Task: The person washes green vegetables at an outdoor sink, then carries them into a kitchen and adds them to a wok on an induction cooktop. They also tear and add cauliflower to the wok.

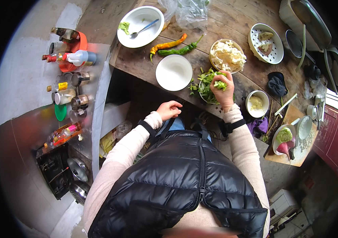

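My right hand (223, 89) is closed on chopped green stalks (219, 84), held over a bowl of chopped leafy greens (207, 79) that it partly hides. My left hand (170, 110) hangs below the table's front edge, loosely curved, with nothing visible in it. Just above it stands an empty white bowl (173, 72). Behind the greens is a bowl of pale torn vegetable pieces (226, 53). A yellow-orange pepper (169, 44) and a green pepper (179, 50) lie side by side left of that. A small bowl with yellowish paste (257, 104) is right of my right hand.
A white dish with a spoon (145, 18) and a perforated tray (274, 47) stand farther back. At right, a board (303, 150) bears bowls and vegetables. At left, bottles and jars (66, 95) crowd a metal shelf, with a stove (54, 178) below. A cloth (276, 83) lies at right.
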Action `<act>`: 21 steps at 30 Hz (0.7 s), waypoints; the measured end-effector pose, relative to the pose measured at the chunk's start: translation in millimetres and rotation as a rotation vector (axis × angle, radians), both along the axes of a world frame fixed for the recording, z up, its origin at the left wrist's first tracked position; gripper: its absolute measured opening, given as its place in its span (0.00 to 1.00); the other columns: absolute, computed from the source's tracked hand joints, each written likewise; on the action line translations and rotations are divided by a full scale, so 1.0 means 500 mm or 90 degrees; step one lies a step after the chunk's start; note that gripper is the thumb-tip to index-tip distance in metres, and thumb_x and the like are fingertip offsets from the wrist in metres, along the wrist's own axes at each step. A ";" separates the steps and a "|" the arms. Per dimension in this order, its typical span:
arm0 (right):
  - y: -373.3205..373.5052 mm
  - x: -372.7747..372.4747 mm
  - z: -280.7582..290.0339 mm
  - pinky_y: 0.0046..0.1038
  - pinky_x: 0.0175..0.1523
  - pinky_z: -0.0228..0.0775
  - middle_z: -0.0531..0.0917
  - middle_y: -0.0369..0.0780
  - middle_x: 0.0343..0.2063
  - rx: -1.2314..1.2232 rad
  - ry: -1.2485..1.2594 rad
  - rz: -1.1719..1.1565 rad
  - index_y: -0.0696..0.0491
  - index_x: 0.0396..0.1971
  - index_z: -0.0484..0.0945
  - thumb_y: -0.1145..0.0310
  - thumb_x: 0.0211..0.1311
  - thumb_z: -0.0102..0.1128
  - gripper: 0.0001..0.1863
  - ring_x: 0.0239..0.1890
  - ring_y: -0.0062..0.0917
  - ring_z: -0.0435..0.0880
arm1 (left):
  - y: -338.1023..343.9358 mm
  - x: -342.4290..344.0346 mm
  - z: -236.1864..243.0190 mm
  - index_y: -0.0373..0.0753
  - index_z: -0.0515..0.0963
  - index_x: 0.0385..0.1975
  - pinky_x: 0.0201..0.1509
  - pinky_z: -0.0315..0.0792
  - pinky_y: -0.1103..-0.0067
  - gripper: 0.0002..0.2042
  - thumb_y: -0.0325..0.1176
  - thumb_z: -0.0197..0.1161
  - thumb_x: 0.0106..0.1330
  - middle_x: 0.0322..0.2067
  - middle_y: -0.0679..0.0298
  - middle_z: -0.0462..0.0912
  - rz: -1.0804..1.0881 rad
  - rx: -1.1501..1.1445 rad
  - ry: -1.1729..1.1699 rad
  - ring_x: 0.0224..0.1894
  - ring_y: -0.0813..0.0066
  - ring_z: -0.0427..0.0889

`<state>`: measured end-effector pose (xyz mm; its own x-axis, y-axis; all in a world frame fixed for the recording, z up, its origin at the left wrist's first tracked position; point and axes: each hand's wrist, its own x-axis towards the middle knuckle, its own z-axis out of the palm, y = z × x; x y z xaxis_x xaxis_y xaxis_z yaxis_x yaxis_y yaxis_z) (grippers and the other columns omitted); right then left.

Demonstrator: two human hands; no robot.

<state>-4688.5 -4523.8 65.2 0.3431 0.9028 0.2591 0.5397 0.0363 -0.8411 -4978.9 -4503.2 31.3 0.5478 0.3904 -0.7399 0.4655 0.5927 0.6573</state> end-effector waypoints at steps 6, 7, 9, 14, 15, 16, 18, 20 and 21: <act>-0.013 0.000 0.035 0.25 0.53 0.65 0.74 0.36 0.35 -0.012 0.293 -0.110 0.54 0.23 0.77 0.79 0.41 0.65 0.07 0.42 0.26 0.75 | 0.014 0.055 0.026 0.35 0.79 0.43 0.31 0.74 0.81 0.13 0.28 0.64 0.58 0.27 0.66 0.80 -0.044 0.108 -0.054 0.26 0.81 0.77; -0.014 0.004 0.042 0.24 0.53 0.64 0.74 0.35 0.35 0.005 0.329 -0.122 0.54 0.23 0.76 0.80 0.42 0.65 0.08 0.43 0.25 0.75 | 0.021 0.070 0.035 0.35 0.79 0.43 0.31 0.73 0.82 0.12 0.27 0.64 0.59 0.27 0.66 0.79 -0.076 0.235 -0.068 0.26 0.82 0.77; -0.024 0.015 0.061 0.23 0.51 0.64 0.74 0.34 0.35 0.023 0.426 -0.145 0.54 0.25 0.76 0.82 0.43 0.65 0.09 0.42 0.24 0.74 | 0.040 0.103 0.056 0.36 0.78 0.44 0.31 0.72 0.82 0.12 0.27 0.62 0.61 0.27 0.67 0.78 -0.146 0.449 -0.069 0.25 0.83 0.75; -0.060 0.051 0.104 0.20 0.45 0.66 0.75 0.30 0.35 0.007 0.617 -0.214 0.51 0.31 0.76 0.84 0.47 0.65 0.13 0.37 0.16 0.73 | 0.079 0.218 0.091 0.42 0.78 0.40 0.35 0.74 0.71 0.10 0.30 0.65 0.58 0.31 0.61 0.78 -0.184 0.765 -0.027 0.31 0.64 0.80; -0.070 0.057 0.110 0.19 0.43 0.67 0.75 0.29 0.33 0.012 0.663 -0.228 0.51 0.31 0.76 0.84 0.48 0.64 0.13 0.36 0.15 0.73 | 0.081 0.235 0.094 0.42 0.78 0.41 0.36 0.75 0.70 0.11 0.30 0.65 0.58 0.33 0.60 0.78 -0.201 0.803 -0.013 0.32 0.63 0.80; -0.078 0.063 0.114 0.19 0.39 0.70 0.76 0.30 0.32 0.022 0.647 -0.228 0.50 0.33 0.75 0.84 0.50 0.64 0.13 0.34 0.16 0.75 | 0.082 0.249 0.095 0.43 0.78 0.41 0.36 0.75 0.70 0.12 0.30 0.65 0.57 0.34 0.60 0.77 -0.224 0.833 0.009 0.33 0.62 0.81; -0.093 0.075 0.119 0.20 0.36 0.73 0.76 0.31 0.31 0.039 0.628 -0.234 0.50 0.34 0.73 0.84 0.53 0.62 0.14 0.32 0.18 0.76 | 0.085 0.272 0.093 0.43 0.77 0.39 0.36 0.76 0.68 0.11 0.27 0.63 0.56 0.38 0.59 0.75 -0.274 0.914 0.032 0.36 0.61 0.81; -0.110 0.083 0.121 0.20 0.35 0.73 0.75 0.32 0.31 0.049 0.625 -0.243 0.50 0.35 0.73 0.84 0.53 0.62 0.14 0.32 0.18 0.77 | 0.094 0.287 0.084 0.43 0.77 0.36 0.35 0.77 0.68 0.08 0.27 0.60 0.56 0.38 0.58 0.75 -0.373 0.965 0.156 0.35 0.62 0.81; -0.118 0.086 0.123 0.20 0.34 0.74 0.75 0.32 0.31 0.058 0.639 -0.248 0.50 0.35 0.73 0.84 0.53 0.61 0.14 0.32 0.18 0.77 | 0.101 0.292 0.079 0.43 0.76 0.35 0.34 0.77 0.68 0.07 0.27 0.59 0.56 0.38 0.58 0.75 -0.415 0.992 0.216 0.35 0.62 0.81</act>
